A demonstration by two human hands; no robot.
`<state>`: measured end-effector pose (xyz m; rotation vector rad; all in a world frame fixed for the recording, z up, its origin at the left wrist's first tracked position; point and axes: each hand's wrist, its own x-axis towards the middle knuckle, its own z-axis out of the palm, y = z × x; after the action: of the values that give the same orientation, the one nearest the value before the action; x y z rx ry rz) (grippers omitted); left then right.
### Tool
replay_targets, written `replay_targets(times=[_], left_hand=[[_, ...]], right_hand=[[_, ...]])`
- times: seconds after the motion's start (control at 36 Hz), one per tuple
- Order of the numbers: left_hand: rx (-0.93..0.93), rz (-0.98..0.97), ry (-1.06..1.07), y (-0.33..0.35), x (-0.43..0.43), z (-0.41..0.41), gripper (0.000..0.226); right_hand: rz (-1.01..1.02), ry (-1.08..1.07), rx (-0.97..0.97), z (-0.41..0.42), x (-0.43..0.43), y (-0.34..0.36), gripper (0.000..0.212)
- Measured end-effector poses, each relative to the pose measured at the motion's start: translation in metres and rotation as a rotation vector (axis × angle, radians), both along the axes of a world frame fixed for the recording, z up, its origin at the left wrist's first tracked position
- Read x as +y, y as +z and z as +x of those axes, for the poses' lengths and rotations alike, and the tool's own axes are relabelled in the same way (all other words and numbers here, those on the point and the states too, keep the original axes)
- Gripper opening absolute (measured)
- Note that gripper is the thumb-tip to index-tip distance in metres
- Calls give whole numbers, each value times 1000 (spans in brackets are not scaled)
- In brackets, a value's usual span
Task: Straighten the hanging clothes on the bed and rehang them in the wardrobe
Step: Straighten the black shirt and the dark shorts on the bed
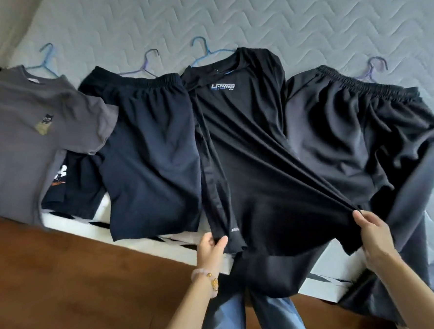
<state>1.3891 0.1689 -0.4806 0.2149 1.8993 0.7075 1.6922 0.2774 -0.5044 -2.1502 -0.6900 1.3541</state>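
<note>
A black shirt [243, 147] with a blue chest logo lies on the bed [303, 19], third in a row of four garments. Its long axis runs from collar at 12 o'clock to hem at 6 o'clock, and the hem end hangs over the bed's near edge. The left hand [211, 248] pinches the hem's 7 o'clock corner, thumb over the fabric. The right hand [372, 233] grips the 4 o'clock corner, drawing taut diagonal creases toward the collar. A blue hanger [205, 52] hooks out past the neck, pointing to 12 o'clock. At 9 o'clock of the shirt lie navy shorts [146, 148], then a grey T-shirt [31, 130]; at 3 o'clock lie black trousers [356, 135], waistband toward 12 o'clock. A beaded bracelet [207, 279] circles the left wrist.
</note>
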Motion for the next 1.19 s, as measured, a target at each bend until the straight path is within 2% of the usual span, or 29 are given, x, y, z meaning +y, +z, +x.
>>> replay_targets(times=[0.06, 0.14, 0.31, 0.44, 0.56, 0.64, 0.72, 0.83, 0.92, 1.0, 1.11, 1.19], left_hand=[[-125, 54, -39, 10, 18, 18, 12], [-160, 138, -95, 23, 41, 34, 4], [-99, 309, -38, 73, 49, 20, 28], [38, 283, 195, 91, 4, -43, 36], [191, 128, 283, 87, -40, -95, 38], [199, -62, 255, 67, -74, -125, 30], [176, -208, 200, 44, -94, -148, 27], [238, -306, 154, 13, -93, -179, 28], [344, -402, 38, -10, -86, -205, 15], [484, -500, -69, -21, -72, -226, 20], [632, -505, -7, -14, -65, -251, 30], [619, -599, -66, -26, -81, -274, 30]], right_hand=[[1, -7, -13, 8, 8, 15, 19], [51, -7, -27, 15, 19, 37, 17], [93, 38, -4, 26, 18, 63, 16], [72, 144, -11, 21, -5, 67, 12], [-32, 204, -41, 11, -33, 48, 21], [-128, 281, -78, -3, -57, 28, 30], [-211, 358, -113, -22, -75, 9, 24], [-401, 446, -51, -42, -99, -15, 23], [-442, 474, -131, -53, -107, -28, 24], [-479, 487, -238, -58, -104, -36, 26], [-547, 431, -303, -50, -102, -45, 22], [-604, 429, -327, -47, -109, -54, 24]])
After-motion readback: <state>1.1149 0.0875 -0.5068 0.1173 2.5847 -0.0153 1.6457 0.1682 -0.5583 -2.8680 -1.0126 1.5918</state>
